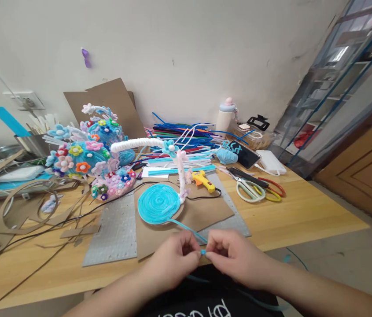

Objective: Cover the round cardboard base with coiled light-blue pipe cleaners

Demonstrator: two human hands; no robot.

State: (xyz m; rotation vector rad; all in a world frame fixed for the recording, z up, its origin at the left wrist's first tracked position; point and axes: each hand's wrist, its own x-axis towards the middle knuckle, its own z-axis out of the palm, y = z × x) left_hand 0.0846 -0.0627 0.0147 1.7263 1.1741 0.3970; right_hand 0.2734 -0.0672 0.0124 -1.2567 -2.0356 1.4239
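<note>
A disc (158, 203) covered with a spiral of bright blue yarn lies on brown cardboard. From its lower edge a blue yarn strand (189, 229) runs toward me. Just beyond the table's front edge, my left hand (181, 255) pinches this strand between thumb and fingers. Close beside it, my right hand (227, 253) pinches the same strand, and a short bit of blue shows between the fingertips. A white wrapped stem (139, 144) with a pink post, a blue flower (170, 149) and small pink flowers stands at the disc's right edge.
A yellow glue gun (204, 181) lies behind the disc, its cord crossing the cardboard. Scissors (251, 190) and pliers lie to the right. Pipe cleaners (182, 141) are heaped at the back. Flower-covered blue pieces (83, 158) and cardboard rings (29, 204) fill the left side.
</note>
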